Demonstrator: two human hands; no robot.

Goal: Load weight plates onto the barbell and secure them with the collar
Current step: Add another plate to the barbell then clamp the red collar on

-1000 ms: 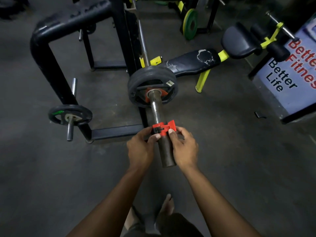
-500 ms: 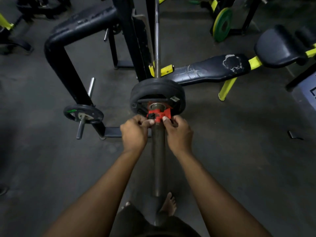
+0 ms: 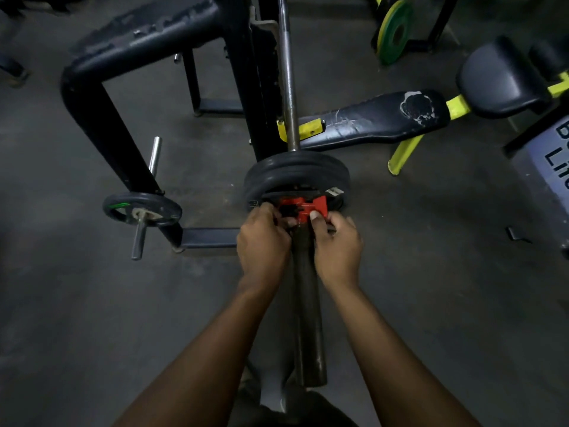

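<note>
Both hands, left [image 3: 263,241] and right [image 3: 337,241], pinching collar [image 3: 303,211] at plates' [image 3: 297,172] 6 o'clock; unlatched, plates risk sliding

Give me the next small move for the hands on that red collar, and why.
Probably press the lever shut to lock it. The red collar sits on the barbell sleeve against the weight plates; left hand and right hand both pinch it, and its clamp looks open.

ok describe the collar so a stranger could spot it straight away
Follow the barbell sleeve up from the viewer to the black weight plates. The collar sits against them, gripped by the left hand and right hand. It is the only red thing there.
</note>
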